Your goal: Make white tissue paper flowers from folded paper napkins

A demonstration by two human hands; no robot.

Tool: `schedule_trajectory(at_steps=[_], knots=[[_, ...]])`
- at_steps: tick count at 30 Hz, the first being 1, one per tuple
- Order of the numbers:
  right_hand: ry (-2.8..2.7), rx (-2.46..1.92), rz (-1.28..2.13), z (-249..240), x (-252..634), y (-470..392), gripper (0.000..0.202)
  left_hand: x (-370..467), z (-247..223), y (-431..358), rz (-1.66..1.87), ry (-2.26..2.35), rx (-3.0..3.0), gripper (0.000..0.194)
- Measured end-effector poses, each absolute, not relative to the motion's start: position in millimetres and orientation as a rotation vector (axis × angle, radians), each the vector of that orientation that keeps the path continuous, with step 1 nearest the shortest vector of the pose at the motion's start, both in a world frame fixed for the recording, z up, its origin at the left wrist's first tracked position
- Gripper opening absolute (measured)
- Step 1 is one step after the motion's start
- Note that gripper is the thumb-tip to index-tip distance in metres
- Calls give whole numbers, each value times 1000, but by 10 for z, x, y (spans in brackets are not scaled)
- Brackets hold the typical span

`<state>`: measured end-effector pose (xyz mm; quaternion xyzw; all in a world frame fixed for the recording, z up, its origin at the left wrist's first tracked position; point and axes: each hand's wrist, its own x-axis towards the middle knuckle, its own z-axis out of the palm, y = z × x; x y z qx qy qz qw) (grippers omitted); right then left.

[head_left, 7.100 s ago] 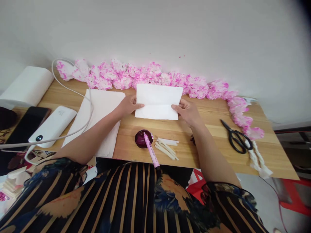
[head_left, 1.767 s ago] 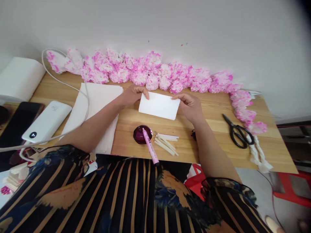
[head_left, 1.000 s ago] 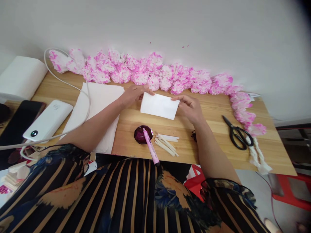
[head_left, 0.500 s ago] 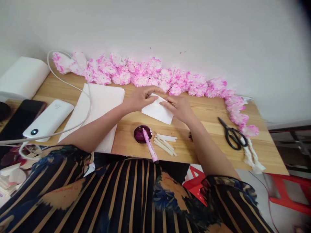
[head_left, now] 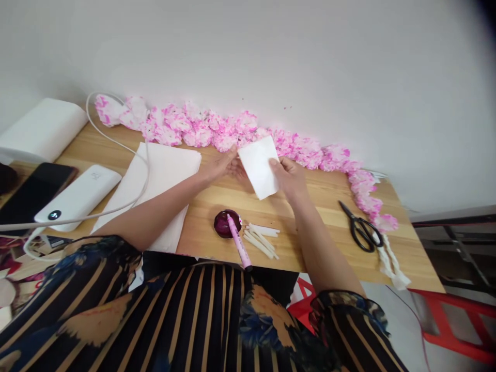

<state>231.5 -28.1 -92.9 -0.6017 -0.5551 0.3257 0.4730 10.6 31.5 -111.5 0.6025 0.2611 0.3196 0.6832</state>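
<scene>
from my remote seat i see the paper (head_left: 259, 168) above the worktop (head_left: 217, 200), pinched by the right hand (head_left: 290, 178), with the left hand (head_left: 219, 168) at its edge, gripping or not i cannot tell; it seems already folded, but is without the pink of the flowers (head_left: 225, 138), and the stack (head_left: 168, 165) looks not yet worked.

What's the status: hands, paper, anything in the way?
Right hand pinches white paper. Left hand at its left edge, contact unclear. Marker and purple dish nearer the body, not blocking.
</scene>
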Motion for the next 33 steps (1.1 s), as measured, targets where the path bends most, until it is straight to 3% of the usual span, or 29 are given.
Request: schedule_trajectory(at_steps=[4,8,12,14,21,24,33], knots=[[-1835,-1527,372,-584,2337,-393,36,38,-1137,424,947,656,1506,92],[-2100,-1561,151,-574,2284,-410,34,30,-1182,458,1003,642,1774,93],[-2175,-1555,155,-804,2271,-380,34,22,-1245,448,812,835,1926,41],[-2175,-1566,231,-884,2314,-374,29,13,-1263,444,706,931,1948,28],[-2057,-1583,454,-866,2558,-386,28,9,-1266,452,674,998,1932,24],[-2055,-1629,463,-836,2574,-391,14,14,-1263,448,710,973,1900,26],[-2108,-1635,439,-834,2575,-402,15,-7,-1232,454,683,958,1984,33]])
